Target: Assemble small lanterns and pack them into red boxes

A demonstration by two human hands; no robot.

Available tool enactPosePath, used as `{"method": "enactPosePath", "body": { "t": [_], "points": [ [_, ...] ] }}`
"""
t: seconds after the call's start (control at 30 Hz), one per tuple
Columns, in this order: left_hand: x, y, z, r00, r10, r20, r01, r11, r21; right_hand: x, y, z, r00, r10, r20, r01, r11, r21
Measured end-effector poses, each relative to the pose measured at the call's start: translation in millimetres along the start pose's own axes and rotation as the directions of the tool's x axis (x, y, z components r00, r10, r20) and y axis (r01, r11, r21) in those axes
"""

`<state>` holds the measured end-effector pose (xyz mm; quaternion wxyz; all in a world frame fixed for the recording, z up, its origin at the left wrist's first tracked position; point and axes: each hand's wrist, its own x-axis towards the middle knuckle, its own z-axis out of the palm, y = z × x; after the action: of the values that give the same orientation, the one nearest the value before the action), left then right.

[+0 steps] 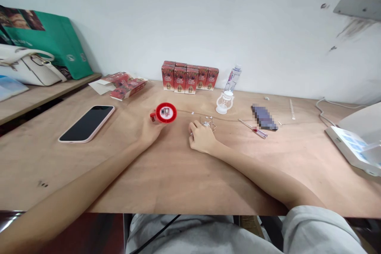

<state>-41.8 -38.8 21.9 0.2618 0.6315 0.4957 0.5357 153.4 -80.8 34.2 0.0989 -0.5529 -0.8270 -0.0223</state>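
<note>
My left hand is closed around a small red lantern, its round base turned up toward me. Inside the red rim sits a white disc with a small metal-and-dark component in it. My right hand rests on the table with its fingers curled together; whatever is in the fingertips, if anything, is hidden. Just beyond those fingers lies a loose group of small white pieces and thin wire-like metal parts. A white lantern stands farther back.
Red printed boxes stand by the wall, with flattened boxes to their left. A clear bottle is behind the white lantern. A screwdriver lies beside a blurred dark object. A pink-cased phone lies left.
</note>
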Motion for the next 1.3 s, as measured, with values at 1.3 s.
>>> {"method": "enactPosePath", "body": {
  "t": [1.3],
  "points": [
    [-1, -4, -1.7, 0.996, 0.045, 0.079, -0.053, 0.994, 0.099, 4, 17, 15, 0.746, -0.003, -0.666, 0.44, 0.753, 0.489]
  ]
}}
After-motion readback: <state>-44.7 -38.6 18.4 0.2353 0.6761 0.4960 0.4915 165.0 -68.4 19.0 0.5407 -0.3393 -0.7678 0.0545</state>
